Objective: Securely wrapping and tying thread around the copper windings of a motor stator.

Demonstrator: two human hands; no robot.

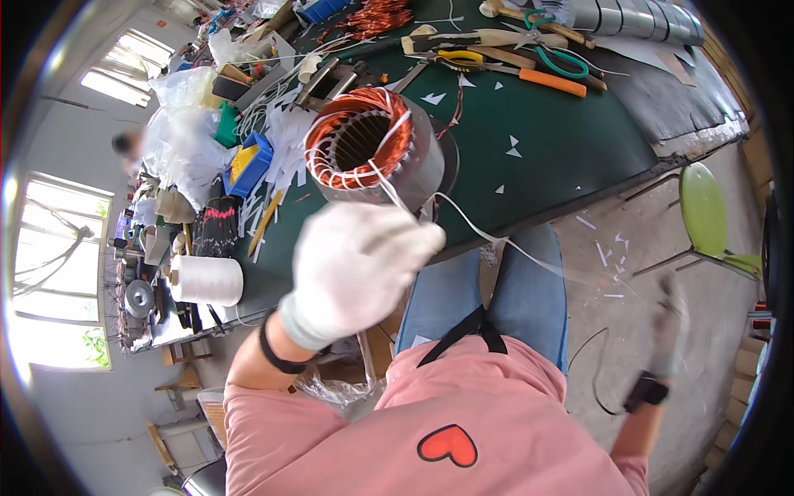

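A motor stator (430,157), a grey metal cylinder wound with orange-red copper wire (400,136), stands at the table's near edge. White lacing cord (473,225) wraps the winding's rim in several loops. My left hand (360,260), in a white glove, is closed in front of the stator, and a cord strand runs from the winding into its fingers. Another strand arcs out from beside the stator toward the right and fades into blur. Far out on the right, over the floor, my gloved right hand (672,318) is smeared by motion; its fingers cannot be made out.
Pliers (463,58), green-handled scissors (562,62) and an orange-handled tool (552,82) lie at the table's back. Left stand a white thread spool (207,280) and a blue bin (250,165). Right of me is a green chair (703,211). Paper scraps dot the table (571,157).
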